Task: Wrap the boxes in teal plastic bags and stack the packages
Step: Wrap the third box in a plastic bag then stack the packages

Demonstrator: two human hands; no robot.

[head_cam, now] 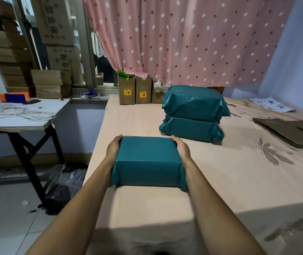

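Far left: white folding desk (23, 124) carrying a coil of pale cable (23, 113) and an orange-and-blue object (14, 97); stacked brown cartons (51, 83) behind it. Black plastic sheeting (64, 184) lies on the floor beside the desk leg.

Centre: peach floral cloth (238, 172) covers the work surface. Left hand (113, 150) pressed flat against the left side of a teal-wrapped package (148, 161), fingers reaching over the far edge. Right hand (182, 148) pressed against the opposite side likewise. Each grip clamped on the package, holding it between them; package appears to sit at the near part of the cloth. Three small upright cartons (143, 91) stand at the far edge.

Right of centre: two wrapped teal packages stacked (193, 113), well beyond the held one. Further right: flattened cardboard (290, 131), and a paper with writing (270, 104).
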